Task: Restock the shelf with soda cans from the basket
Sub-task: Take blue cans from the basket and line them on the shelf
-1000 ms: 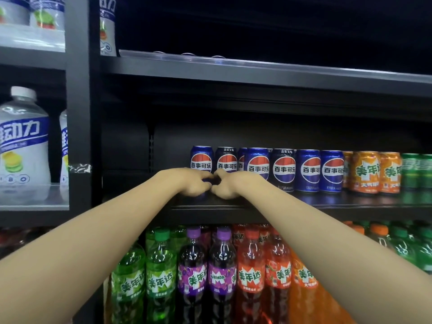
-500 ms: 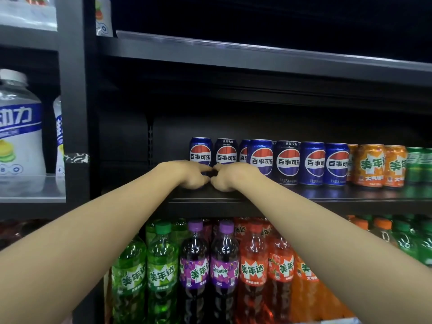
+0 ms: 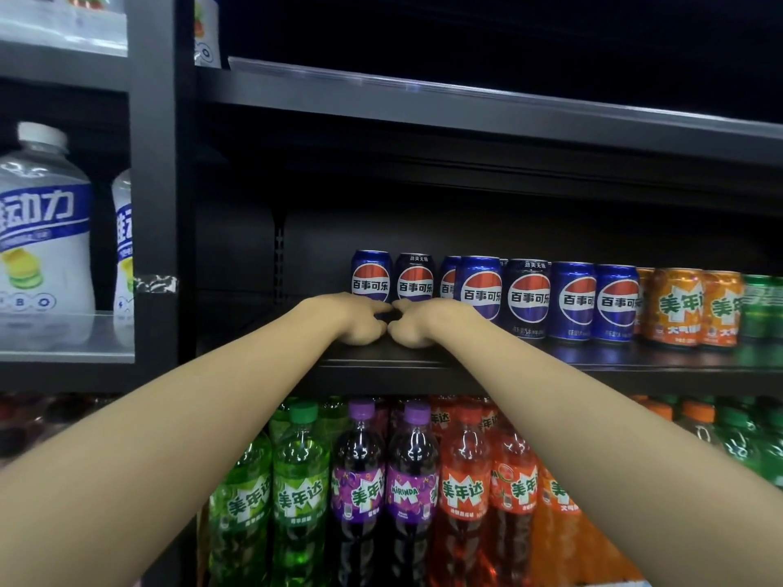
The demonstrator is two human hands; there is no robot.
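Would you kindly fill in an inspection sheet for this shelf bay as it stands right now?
Surface: black middle shelf, bare at its left end.
Job's things: blue cola cans upright in a row; basket not in view.
Clutter: orange cans and green cans to the right.
Hands: left hand and right hand side by side at the shelf front, fingers curled before two cans; whether they grip one cannot be told.
Cables: nothing seen.
Surroundings: soda bottles below; white bottles in the left bay.
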